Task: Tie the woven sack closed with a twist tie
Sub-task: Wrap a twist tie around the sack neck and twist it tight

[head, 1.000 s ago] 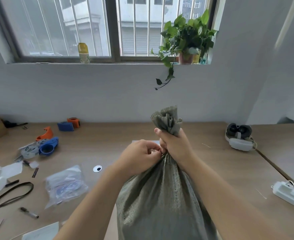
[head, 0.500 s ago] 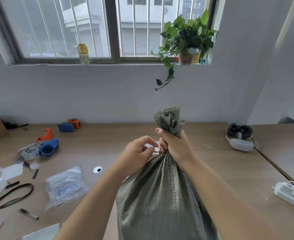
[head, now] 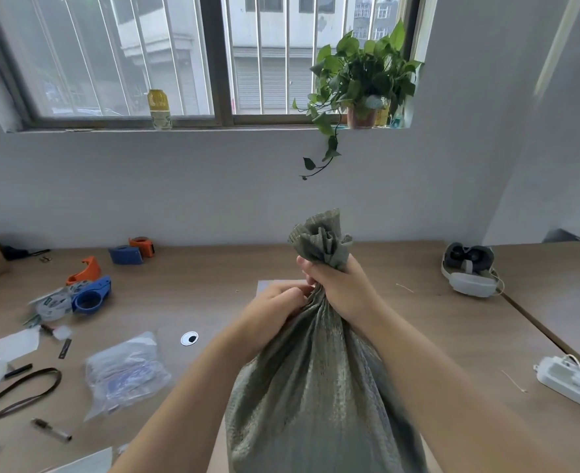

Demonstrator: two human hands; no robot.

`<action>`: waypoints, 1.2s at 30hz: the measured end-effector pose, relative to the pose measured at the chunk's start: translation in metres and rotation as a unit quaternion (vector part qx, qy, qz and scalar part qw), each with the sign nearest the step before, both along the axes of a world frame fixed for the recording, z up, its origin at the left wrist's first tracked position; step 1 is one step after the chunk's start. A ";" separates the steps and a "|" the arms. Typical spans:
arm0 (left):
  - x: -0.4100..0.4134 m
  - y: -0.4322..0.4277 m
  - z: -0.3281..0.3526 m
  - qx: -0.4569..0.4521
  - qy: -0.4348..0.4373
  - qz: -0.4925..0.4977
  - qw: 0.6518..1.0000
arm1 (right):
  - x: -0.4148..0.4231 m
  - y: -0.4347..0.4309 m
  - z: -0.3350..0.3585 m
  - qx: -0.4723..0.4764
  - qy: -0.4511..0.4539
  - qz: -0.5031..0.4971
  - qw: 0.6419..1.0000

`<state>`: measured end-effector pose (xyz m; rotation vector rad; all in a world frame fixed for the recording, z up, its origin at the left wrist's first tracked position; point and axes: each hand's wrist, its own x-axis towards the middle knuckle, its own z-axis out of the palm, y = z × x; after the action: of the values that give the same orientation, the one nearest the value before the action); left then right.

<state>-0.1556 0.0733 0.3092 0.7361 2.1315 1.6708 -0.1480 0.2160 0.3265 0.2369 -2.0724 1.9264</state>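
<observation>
A grey-green woven sack (head: 316, 387) stands upright on the wooden table in front of me, its mouth gathered into a ruffled tuft (head: 321, 238). My right hand (head: 341, 290) is clenched around the gathered neck just below the tuft. My left hand (head: 275, 307) presses against the neck from the left, fingers curled at the same spot. The twist tie is hidden; I cannot see it between the fingers.
Left of the sack lie a clear plastic bag (head: 126, 372), blue and orange tape dispensers (head: 90, 295), a black strap (head: 19, 392) and a pen (head: 51, 429). A headset (head: 469, 271) sits far right, a power strip (head: 572, 380) at the right edge.
My left hand's fingers opened slightly half a second ago and have closed back against the sack's neck. The right hand keeps its grip; the sack shifted very little.
</observation>
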 end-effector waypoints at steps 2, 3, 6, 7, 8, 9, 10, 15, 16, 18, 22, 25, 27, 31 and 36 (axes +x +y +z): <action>0.002 0.000 -0.003 -0.001 0.022 -0.036 0.999 | 0.000 0.002 0.001 -0.006 -0.009 0.023 1.000; 0.003 0.001 -0.004 -0.017 0.050 -0.041 0.998 | -0.001 0.002 0.002 -0.009 -0.016 0.029 0.999; -0.001 0.007 -0.006 -0.087 0.145 0.001 0.986 | 0.004 0.000 0.003 -0.018 -0.035 0.041 0.998; -0.003 0.009 -0.009 -0.091 0.170 0.007 0.981 | 0.006 -0.001 0.003 -0.007 -0.038 0.045 0.998; -0.003 0.010 -0.008 -0.090 0.184 0.009 0.979 | 0.007 -0.002 0.004 0.006 -0.042 0.048 0.998; -0.004 0.012 -0.009 -0.089 0.195 0.013 0.977 | 0.008 -0.001 0.004 0.015 -0.046 0.052 0.997; -0.004 0.014 -0.009 -0.081 0.195 0.026 0.977 | 0.009 0.000 0.005 0.017 -0.050 0.060 0.997; -0.007 0.025 -0.026 -0.067 0.204 0.103 0.971 | 0.009 0.004 0.003 -0.001 -0.048 0.100 0.994; -0.007 0.027 -0.027 -0.062 0.198 0.110 0.972 | 0.010 0.005 0.003 0.005 -0.047 0.101 0.994; -0.007 0.030 -0.027 -0.057 0.182 0.122 0.974 | 0.010 0.009 0.001 0.029 -0.049 0.093 0.994; -0.009 0.032 -0.031 -0.052 0.175 0.141 0.973 | 0.016 0.028 0.002 0.075 -0.050 0.100 0.991; -0.012 0.032 -0.031 -0.066 0.167 0.134 0.975 | 0.021 0.054 0.003 0.126 -0.079 0.114 0.982; -0.014 0.033 -0.030 -0.081 0.159 0.140 0.974 | 0.022 0.074 -0.002 0.164 -0.129 0.105 0.972; -0.017 0.036 -0.027 -0.114 0.153 0.144 0.971 | 0.022 0.096 -0.017 0.231 -0.165 0.044 0.958; -0.022 0.041 -0.022 -0.135 0.132 0.122 0.974 | 0.025 0.092 -0.021 0.201 -0.118 -0.014 0.972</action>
<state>-0.1773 0.1142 0.2875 0.6648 2.6638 1.4121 -0.1232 0.3081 0.3052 0.0649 -2.5975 1.5648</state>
